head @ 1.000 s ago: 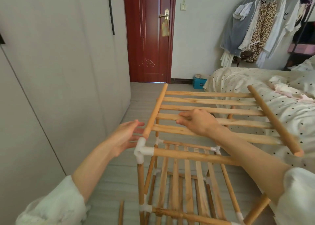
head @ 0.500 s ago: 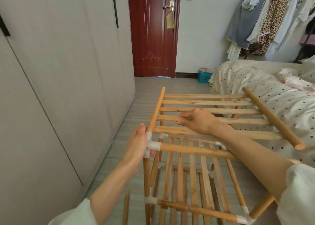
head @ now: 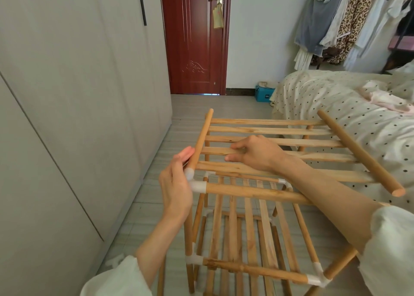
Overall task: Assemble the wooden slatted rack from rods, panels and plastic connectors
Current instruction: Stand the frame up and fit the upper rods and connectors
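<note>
**Top panel seated at near-left corner**

Wardrobe doors (head: 74,107), pale grey, fill the left side. Red door (head: 195,38) at the far end of the room.

Left hand (head: 177,183) stands edge-on against the white plastic corner connector (head: 194,182) at the rack's near-left top corner. Fingers straight, pressed along the panel's left side rod (head: 201,139); grip released, nothing clasped.

Wooden slatted rack (head: 246,239) stands on the grey floor (head: 156,206) between wardrobe and bed. Lower shelves are visible through the frame.

Top slatted panel (head: 280,139) lies across the rack, its near-left end in the connector. Right hand (head: 255,152) rests palm-down on the slats near the left rod, fingers curled over one slat; grip grasping it.

The panel's right side rod (head: 360,152) runs free, its near end in no connector. Polka-dot bed (head: 336,98) lies just right of the rack. Hanging clothes (head: 349,15) are beyond.
</note>
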Motion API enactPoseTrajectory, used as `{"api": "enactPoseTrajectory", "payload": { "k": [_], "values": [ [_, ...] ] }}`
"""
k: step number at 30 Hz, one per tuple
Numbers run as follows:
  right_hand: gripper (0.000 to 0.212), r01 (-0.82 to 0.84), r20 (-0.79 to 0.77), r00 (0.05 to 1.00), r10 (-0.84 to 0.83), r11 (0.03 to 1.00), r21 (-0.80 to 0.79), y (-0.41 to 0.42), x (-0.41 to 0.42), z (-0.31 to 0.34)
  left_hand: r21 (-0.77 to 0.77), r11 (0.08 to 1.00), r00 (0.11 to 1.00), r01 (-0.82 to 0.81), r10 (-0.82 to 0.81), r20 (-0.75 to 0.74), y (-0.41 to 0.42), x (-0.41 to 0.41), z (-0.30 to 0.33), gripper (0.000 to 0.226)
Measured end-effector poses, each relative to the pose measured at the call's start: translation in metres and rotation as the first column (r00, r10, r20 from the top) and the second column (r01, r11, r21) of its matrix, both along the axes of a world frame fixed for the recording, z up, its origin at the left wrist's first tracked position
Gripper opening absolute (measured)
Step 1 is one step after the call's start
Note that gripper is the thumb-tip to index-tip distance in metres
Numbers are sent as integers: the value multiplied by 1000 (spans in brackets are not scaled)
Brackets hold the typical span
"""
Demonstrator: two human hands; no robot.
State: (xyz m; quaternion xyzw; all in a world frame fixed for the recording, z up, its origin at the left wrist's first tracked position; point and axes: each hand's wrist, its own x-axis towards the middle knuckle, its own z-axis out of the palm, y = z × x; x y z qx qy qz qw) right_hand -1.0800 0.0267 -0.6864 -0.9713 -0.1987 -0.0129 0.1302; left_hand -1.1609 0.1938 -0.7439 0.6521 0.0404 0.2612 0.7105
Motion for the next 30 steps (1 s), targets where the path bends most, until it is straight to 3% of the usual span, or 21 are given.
{"api": "enactPoseTrajectory", "payload": {
  "k": [5, 9, 15, 18, 22, 26, 30],
  "values": [
    [53, 20, -60, 998, -22, 1000, -21, 0, 7, -3, 24, 1000, 1000, -9, 10, -8, 0, 1, -2, 39],
    [34, -44, -77, 996, 44, 999, -3, 2, 14, -3, 35, 999, 1000, 13, -13, 14, 1, 0, 1, 36],
    [49, -24, -90, 996, 29, 998, 55, 9, 17, -11, 126, 959, 964, 253, -260, 46, 8, -3, 10, 30],
    [63, 30, -21, 999, -28, 993, 112, 13, 17, -19, 126, 970, 970, 210, -222, 95, 6, -1, 9, 31],
    [68, 37, 91, 995, -43, 997, 69, 15, 16, -16, 115, 983, 978, 141, -156, 137, 4, 2, 4, 35],
    [63, -8, 103, 995, 8, 1000, 3, 16, 17, -5, -40, 989, 979, 142, -134, 155, 4, 6, -1, 28],
    [60, -42, 89, 995, 45, 998, -38, 19, 15, 1, -79, 988, 977, 133, -117, 177, 5, 6, -4, 27]
  ]
}}
